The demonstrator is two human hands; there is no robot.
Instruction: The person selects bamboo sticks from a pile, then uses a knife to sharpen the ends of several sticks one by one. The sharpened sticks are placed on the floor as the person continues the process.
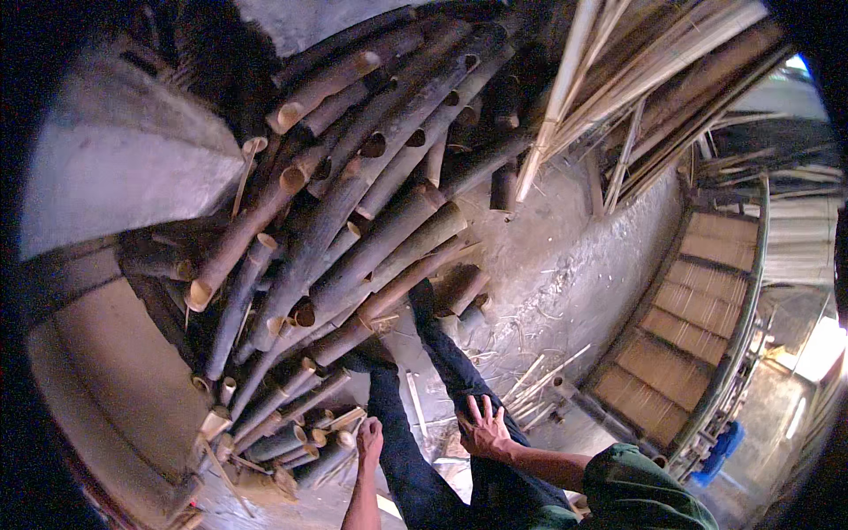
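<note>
My right hand (486, 430) lies with its fingers spread on the knee of my dark trousers (422, 481). My left hand (370, 439) is closed, its fingers curled in; whatever it may hold is hidden. Beside it, to the left, is a pale split piece of bamboo (346, 418). Short cut bamboo tubes (284, 442) lie heaped just left of that hand. Beyond my feet a large pile of long, dark bamboo poles (389, 141) fans out, several with hollow ends facing me.
Thin bamboo strips (552, 380) lie on the floor right of my knee. Long pale slats (636, 62) lean at the far right. A slatted bamboo rack (676, 327) stands on the right, with a blue object (720, 452) past it. A pale block (132, 159) stands at the left.
</note>
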